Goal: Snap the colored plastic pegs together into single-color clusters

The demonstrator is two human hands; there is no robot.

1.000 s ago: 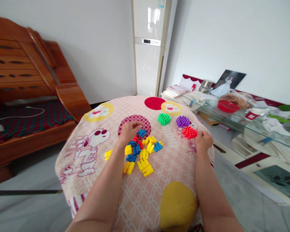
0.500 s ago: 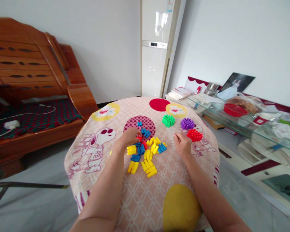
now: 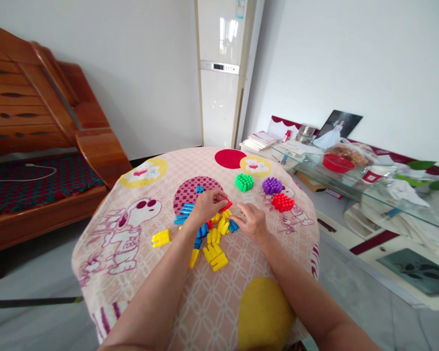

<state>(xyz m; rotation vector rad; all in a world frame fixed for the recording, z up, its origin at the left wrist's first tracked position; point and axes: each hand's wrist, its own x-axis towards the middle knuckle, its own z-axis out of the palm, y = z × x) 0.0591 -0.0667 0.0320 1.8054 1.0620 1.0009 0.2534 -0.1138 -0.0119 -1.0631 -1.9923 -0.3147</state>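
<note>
My left hand [image 3: 209,206] pinches a red building block [image 3: 226,204] above the middle of a loose pile. My right hand [image 3: 252,220] faces it from the right, thumb and fingers apart with nothing between them. Below and between the hands lie several yellow blocks [image 3: 215,257] and blue blocks [image 3: 185,213], some hidden by the left hand and forearm. A single yellow block [image 3: 161,238] rests left of the left forearm. Beyond the right hand are a green block cluster [image 3: 244,182], a purple block cluster [image 3: 272,185] and a red block cluster [image 3: 283,202], all knobbly on top.
A patterned cloth [image 3: 131,292] covers the round table. At left is a wooden bench [image 3: 102,151]. On the right, a glass-topped stand [image 3: 395,202] bears a red bowl [image 3: 338,163], papers and a photo. A tall white cabinet unit [image 3: 221,102] stands behind.
My left hand has moved right, bringing a red block up from the pile. My right hand has come closer and its fingers have opened. The view has shifted to the right.
</note>
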